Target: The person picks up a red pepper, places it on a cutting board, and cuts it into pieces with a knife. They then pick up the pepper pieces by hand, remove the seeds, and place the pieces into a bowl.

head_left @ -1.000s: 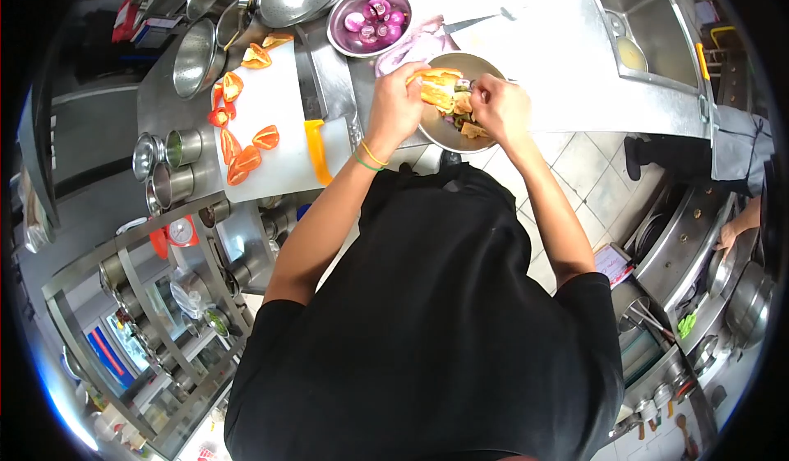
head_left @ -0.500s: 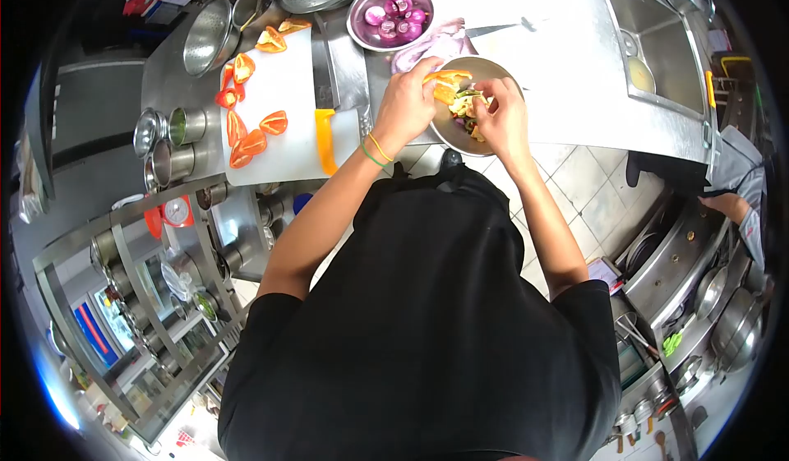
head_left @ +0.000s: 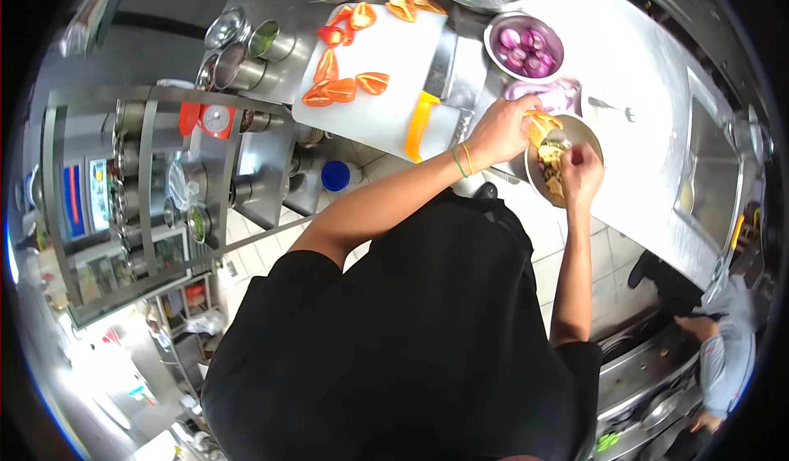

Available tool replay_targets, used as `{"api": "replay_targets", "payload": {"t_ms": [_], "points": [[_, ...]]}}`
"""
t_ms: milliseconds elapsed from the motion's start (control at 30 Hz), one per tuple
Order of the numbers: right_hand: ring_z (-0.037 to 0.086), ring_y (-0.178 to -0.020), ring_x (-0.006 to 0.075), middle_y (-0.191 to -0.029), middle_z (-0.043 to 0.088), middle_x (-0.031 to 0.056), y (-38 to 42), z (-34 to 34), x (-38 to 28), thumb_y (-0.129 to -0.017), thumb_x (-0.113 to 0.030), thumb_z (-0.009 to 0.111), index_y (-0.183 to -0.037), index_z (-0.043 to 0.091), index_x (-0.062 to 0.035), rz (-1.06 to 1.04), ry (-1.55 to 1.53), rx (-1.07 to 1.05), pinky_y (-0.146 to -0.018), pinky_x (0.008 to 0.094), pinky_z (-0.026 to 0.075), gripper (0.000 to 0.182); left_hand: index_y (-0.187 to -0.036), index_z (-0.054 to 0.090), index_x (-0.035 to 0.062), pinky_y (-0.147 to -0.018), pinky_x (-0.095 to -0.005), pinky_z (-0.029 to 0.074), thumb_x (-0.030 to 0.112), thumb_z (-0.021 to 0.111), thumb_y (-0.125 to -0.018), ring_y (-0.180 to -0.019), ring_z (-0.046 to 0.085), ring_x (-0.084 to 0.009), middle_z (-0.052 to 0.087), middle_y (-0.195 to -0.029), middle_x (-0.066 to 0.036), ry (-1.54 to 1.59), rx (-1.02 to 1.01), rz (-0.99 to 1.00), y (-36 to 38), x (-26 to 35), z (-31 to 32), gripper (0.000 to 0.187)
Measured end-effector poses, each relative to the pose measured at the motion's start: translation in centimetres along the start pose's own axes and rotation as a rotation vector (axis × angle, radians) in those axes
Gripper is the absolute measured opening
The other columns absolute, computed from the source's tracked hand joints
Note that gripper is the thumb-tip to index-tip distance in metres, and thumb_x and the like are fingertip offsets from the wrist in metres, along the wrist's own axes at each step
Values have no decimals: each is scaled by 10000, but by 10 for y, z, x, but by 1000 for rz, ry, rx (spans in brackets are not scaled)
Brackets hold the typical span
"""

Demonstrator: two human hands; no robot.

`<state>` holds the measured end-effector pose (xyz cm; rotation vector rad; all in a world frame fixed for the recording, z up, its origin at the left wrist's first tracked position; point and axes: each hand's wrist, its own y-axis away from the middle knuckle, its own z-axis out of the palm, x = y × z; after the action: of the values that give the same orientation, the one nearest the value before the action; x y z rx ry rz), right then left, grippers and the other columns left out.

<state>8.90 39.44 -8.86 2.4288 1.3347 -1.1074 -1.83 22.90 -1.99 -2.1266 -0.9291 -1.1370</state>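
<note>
My left hand [head_left: 503,131] is closed on an orange bell pepper piece [head_left: 542,124] at the far rim of a metal bowl [head_left: 588,128]. Over the bowl's right side, my right hand [head_left: 582,175] has its fingers pinched together; whatever they hold is hidden. Pale and dark vegetable scraps [head_left: 551,165] lie inside the bowl. On a white cutting board [head_left: 386,58] to the left are several red-orange pepper pieces [head_left: 339,91]. A second metal bowl [head_left: 491,50], behind my hands, holds peeled purple onions [head_left: 526,53].
A purplish cloth [head_left: 546,91] and a knife [head_left: 612,108] lie beyond the scrap bowl. A yellow-orange handle [head_left: 422,126] rests at the board's right side. Metal containers [head_left: 237,68] stand left, and a sink [head_left: 711,173] is at right. Another person [head_left: 723,338] stands at lower right.
The view has turned, so the counter and bowls appear farther right and tilted. My left hand keeps the pepper piece at the bowl; my right hand stays over the scraps with fingers drawn together.
</note>
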Motion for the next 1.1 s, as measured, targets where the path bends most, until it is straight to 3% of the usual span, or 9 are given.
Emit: {"api": "replay_targets", "payload": {"t_ms": [133,200,367,500,600,867,933,1000,1100], "points": [[625,-773,307,-908,630,119,3,-13,-6,-764,-49,611,-807,645,-52,-61,386,-96,-674,396,489,55,-1041,548,25,-590,-337,468,-23,554,-849,-617,599,-210,610,-703,-159,-9,96,-72,9,-43,-55,198],[614,-860,318,-999,607,134,4,-5,0,-755,-18,586,-910,645,-44,-148,393,-43,-712,394,491,168,-1053,542,-1,-596,-238,483,-63,520,-880,-701,596,-98,632,-867,-74,175,142,-134,19,-97,-86,185],[580,-1010,352,-1170,534,187,1,25,-58,-728,63,503,-1216,572,-33,-266,255,27,-801,394,495,501,-1049,623,-10,-635,-259,543,3,580,-876,-783,653,-144,658,-891,-88,57,251,-283,43,-160,-197,179],[605,-973,359,-1172,559,207,-5,69,-125,-768,55,552,-1165,597,-39,-242,94,-51,-809,405,499,411,-1062,646,-14,-781,-345,509,38,594,-830,-855,657,-251,683,-972,-150,-141,278,-176,41,-182,-249,244],[628,-909,355,-1016,637,169,-8,90,-155,-792,-17,644,-874,627,19,-296,26,-98,-800,394,494,91,-1072,650,-4,-838,-361,489,44,591,-823,-919,645,-281,680,-1005,-154,-93,304,-159,21,-190,-276,260],[625,-961,289,-1082,635,147,13,105,-209,-815,-29,658,-931,650,10,-212,45,-50,-748,358,507,123,-1063,661,13,-827,-373,516,-12,524,-779,-943,653,-326,669,-1032,-183,-358,173,157,-124,-266,-307,316],[627,-943,280,-1073,639,144,24,94,-184,-814,-49,677,-942,651,7,-261,142,14,-770,362,494,142,-1020,680,34,-857,-422,509,37,551,-745,-972,640,-347,661,-1006,-207,-653,-65,-21,-150,-267,-305,304],[618,-962,331,-1048,658,145,34,72,-167,-740,-104,775,-637,553,26,-90,167,132,-853,390,473,277,-977,692,44,-854,-447,507,63,569,-713,-967,633,-363,659,-973,-216,-793,-234,-50,-170,-282,-298,292],[569,-1052,343,-1122,636,161,40,34,-128,-773,-88,703,-601,542,34,65,408,216,-900,409,451,266,-910,690,-12,-823,-472,521,89,621,-739,-955,646,-389,658,-990,-250,-882,-361,-35,-182,-287,-294,211]]}}
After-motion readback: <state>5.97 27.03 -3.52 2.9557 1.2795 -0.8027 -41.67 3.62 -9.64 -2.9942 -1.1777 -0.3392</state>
